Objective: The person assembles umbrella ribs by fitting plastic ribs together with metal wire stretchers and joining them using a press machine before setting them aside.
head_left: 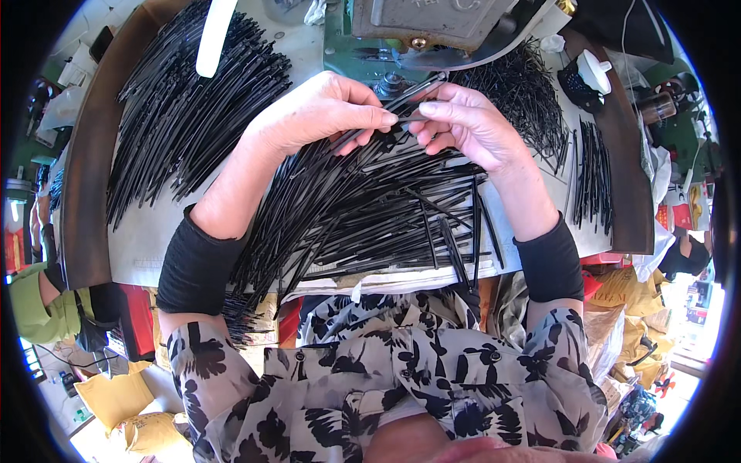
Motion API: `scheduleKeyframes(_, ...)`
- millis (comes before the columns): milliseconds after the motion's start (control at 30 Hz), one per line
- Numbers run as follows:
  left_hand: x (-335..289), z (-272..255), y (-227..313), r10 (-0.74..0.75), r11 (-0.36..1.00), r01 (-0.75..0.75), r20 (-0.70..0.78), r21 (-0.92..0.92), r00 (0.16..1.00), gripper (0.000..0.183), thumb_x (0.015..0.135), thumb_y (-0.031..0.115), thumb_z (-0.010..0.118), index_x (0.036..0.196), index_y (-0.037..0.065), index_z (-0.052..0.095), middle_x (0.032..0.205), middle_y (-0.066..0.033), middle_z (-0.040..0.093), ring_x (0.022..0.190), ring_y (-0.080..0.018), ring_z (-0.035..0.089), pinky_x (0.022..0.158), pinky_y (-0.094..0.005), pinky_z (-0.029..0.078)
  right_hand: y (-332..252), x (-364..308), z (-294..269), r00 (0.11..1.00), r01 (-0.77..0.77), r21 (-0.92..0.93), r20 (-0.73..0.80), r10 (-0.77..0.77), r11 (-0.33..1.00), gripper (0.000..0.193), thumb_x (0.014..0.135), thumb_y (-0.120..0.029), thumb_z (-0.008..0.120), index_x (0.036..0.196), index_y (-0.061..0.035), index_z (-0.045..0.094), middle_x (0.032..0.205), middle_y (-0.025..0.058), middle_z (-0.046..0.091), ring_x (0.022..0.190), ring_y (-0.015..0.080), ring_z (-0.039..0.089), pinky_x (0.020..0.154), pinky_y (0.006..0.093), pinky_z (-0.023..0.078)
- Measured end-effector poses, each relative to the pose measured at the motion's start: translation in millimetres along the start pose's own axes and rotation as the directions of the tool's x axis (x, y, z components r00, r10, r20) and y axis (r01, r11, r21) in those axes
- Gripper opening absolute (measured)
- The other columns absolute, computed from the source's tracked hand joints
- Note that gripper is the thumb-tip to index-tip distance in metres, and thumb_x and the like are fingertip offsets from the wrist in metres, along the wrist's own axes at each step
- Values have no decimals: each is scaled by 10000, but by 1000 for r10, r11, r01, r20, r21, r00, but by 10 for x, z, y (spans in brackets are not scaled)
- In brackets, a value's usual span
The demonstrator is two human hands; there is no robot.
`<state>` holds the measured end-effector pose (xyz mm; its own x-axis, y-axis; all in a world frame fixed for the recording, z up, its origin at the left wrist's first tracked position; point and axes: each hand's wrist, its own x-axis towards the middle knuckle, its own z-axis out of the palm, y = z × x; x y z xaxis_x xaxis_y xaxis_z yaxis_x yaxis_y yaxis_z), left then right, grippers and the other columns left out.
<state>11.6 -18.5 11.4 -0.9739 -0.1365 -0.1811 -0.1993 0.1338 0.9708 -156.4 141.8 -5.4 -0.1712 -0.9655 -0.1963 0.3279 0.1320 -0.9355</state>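
Pale table (143, 247) piled with black strips (340, 208), mostly aligned, probably for easy grabbing; left hand (328, 114), right hand (469, 127) pinch strips near machine (432, 19), likely for control.

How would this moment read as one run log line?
left hand: pinching black strips | right hand: pinching at them too | beneath hands: loose strip pile | farther left: larger strip pile | ahead: green machine
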Motion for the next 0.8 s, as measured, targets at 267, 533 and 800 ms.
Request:
scheduleKeyframes(267,5,-19,12,-1,1000,2,-49,7,999,340,844,309,638,859,-31,651,577,-20,556,429,-53,456,414,-187,342,22,23,-54,998,55,138,14,-58,989,237,902,-144,546,1044,45,531,941,220,638,746,210,675,624,264,578)
scheduleKeyframes(533,41,-217,-94,130,991,-121,-200,55,971,331,877,294,577,925,-27,642,567,-4,534,446,-40,454,409,-175,333,8,44,-102,952,253,65,-193,-236,965,228,920,-141,517,1074,25,541,977,224,626,740,195,668,626,254,574)
scheduleKeyframes(800,115,-131,-119,51,996,-67,-249,-57,967,340,870,294,611,939,-38,637,527,49,415,437,-25,362,407,-185,264,33,74,-134,946,262,49,-211,-246,964,227,923,-138,504,1057,42,534,950,219,629,738,203,668,630,261,573)
